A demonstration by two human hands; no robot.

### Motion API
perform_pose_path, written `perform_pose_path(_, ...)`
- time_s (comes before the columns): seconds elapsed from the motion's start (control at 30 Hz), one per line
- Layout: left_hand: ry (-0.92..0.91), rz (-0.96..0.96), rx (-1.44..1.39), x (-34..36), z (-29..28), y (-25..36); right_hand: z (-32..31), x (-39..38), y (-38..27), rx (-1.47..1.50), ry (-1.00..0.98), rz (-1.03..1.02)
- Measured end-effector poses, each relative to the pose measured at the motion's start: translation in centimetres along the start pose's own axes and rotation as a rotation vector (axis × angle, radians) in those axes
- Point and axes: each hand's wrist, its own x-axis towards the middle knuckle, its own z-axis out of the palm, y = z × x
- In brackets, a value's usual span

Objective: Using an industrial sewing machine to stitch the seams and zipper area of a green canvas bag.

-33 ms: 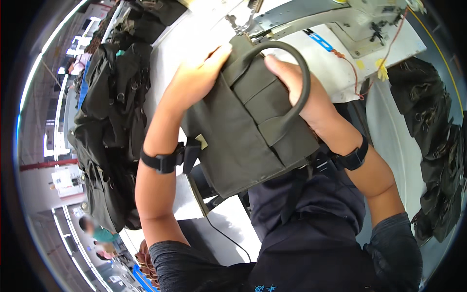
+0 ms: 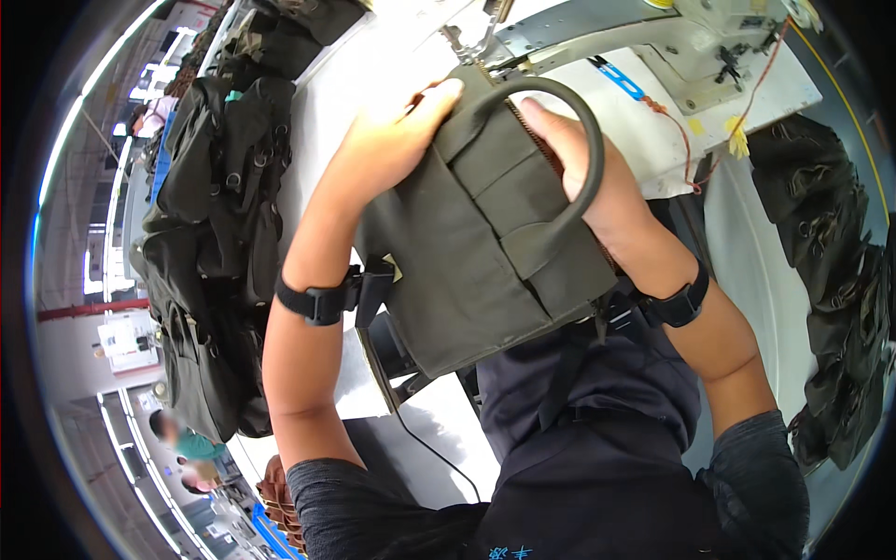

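A dark olive fabric bag lies tilted in front of me, above my lap, its upper end close to the sewing machine's needle area. A rounded handle loops up from its face, and a brown-toothed zipper follows the right edge. My left hand grips the upper left edge, fingers curled over the fabric. On the other side my right hand clasps the zipper edge, thumb lying beside the teeth and partly framed by the handle. Its other fingers are hidden behind the bag.
The sewing machine stands on a white table at the far side. Blue thread snips on an orange cord lie by it. Dark bags are heaped at left and right. A person is in the left background.
My left hand has shifted slightly right and up with the bag's top. My right thumb has moved a little right, and more of the zipper shows.
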Motion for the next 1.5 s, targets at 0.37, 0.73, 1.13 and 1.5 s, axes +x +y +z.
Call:
perform_pose_path(0.37,-0.016,-0.232,0.01,1.5,0.9,1.9,-2.6,3.8,1.8,-0.04,-0.107,-0.042)
perform_pose_path(0.73,0.099,-0.224,-0.303,2.1,1.6,-0.3,-2.1,3.0,2.2,-0.203,0.008,-0.23)
perform_pose_path(1.13,0.214,-0.26,-0.488,1.6,2.6,-0.2,-1.4,2.3,2.0,-0.121,0.01,-0.114)
perform_pose_path(1.5,0.152,-0.088,-0.399,2.3,2.4,-1.7,-1.4,3.6,2.9,-0.08,0.011,-0.169)
